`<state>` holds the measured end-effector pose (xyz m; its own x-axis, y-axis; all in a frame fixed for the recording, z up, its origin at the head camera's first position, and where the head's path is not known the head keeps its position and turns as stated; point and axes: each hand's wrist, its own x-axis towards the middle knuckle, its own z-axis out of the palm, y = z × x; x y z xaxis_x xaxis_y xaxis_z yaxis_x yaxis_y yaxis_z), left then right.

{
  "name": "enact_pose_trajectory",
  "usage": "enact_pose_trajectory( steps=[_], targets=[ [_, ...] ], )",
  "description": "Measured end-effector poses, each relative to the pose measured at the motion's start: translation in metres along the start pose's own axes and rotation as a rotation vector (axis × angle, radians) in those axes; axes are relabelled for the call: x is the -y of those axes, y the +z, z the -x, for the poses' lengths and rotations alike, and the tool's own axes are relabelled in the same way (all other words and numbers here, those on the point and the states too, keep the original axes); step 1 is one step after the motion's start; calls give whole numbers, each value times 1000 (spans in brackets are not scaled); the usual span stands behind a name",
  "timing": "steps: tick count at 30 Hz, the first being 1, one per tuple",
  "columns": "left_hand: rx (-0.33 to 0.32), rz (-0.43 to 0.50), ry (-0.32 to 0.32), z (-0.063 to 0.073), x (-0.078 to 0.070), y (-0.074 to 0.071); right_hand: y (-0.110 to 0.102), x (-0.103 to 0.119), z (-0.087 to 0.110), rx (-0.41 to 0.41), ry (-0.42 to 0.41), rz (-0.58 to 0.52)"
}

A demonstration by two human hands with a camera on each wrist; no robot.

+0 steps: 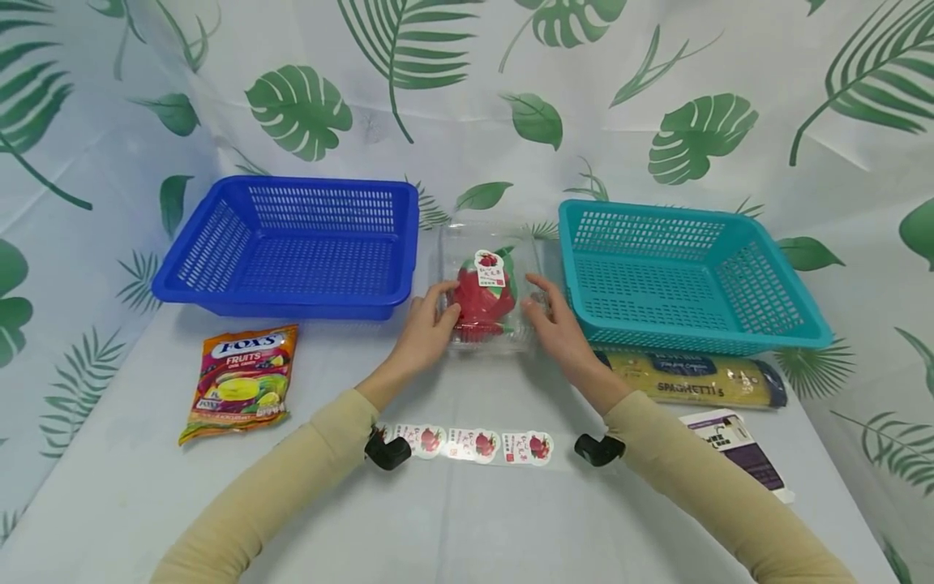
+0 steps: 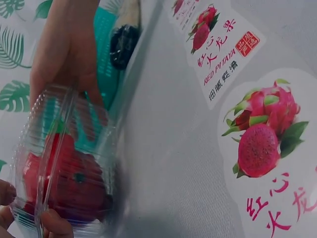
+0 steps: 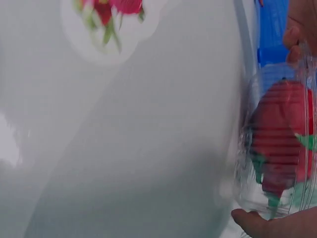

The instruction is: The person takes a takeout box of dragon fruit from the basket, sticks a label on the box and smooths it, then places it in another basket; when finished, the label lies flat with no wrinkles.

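A clear plastic clamshell box (image 1: 525,332) sits between the two hands, with a red, green-leaved dragon fruit (image 1: 483,300) inside. On top of the box is a white label (image 1: 490,268) with a red fruit picture. My left hand (image 1: 426,324) grips the box's left side, its thumb over the front and fingers round the rim. At the opposite side my right hand (image 1: 558,324) touches the box with fairly straight fingers, its thumb (image 3: 247,220) at a corner. A strip of matching dragon fruit stickers (image 1: 474,444) lies on the table in front of the box.
A blue basket (image 1: 292,311) stands at the left, a teal basket (image 1: 693,337) at the right. An orange candy bag (image 1: 239,383) lies below the blue one. Below the teal one lie a spaghetti pack (image 1: 693,381) and a white and purple carton (image 1: 740,450).
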<state>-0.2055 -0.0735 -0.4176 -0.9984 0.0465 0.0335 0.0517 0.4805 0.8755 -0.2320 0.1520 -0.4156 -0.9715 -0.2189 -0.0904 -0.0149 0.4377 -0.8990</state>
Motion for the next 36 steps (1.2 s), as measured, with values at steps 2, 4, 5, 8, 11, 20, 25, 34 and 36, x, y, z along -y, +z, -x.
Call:
enact_pose_trajectory(
  steps=[2, 4, 5, 8, 11, 20, 25, 34, 36],
  targets=[
    [-2, -3, -1, 1, -1, 1, 1, 0, 2, -8, -13, -11],
    [-6, -8, 0, 3, -4, 1, 1, 0, 3, -14, -21, -13],
    [-8, -12, -2, 4, -5, 1, 1, 0, 3, -19, -22, -15],
    [-19, -18, -6, 8, -8, 0, 2, 0, 4, -29, -7, -35],
    [-33, -3, -1, 10, -12, -1, 2, 3, 5, -34, 20, -75],
    [-43, 47, 18, 17, -24, -6, 0, 14, 10, -38, 59, -232],
    [-42, 93, 43, 17, -30, -15, 0, 19, 11, -37, 58, -279],
    [-55, 111, 81, 16, -34, -23, -7, 35, 16, -47, 31, -266],
    [-58, 113, 102, 16, -34, -22, -11, 39, 17, -56, 24, -250]
  ],
)
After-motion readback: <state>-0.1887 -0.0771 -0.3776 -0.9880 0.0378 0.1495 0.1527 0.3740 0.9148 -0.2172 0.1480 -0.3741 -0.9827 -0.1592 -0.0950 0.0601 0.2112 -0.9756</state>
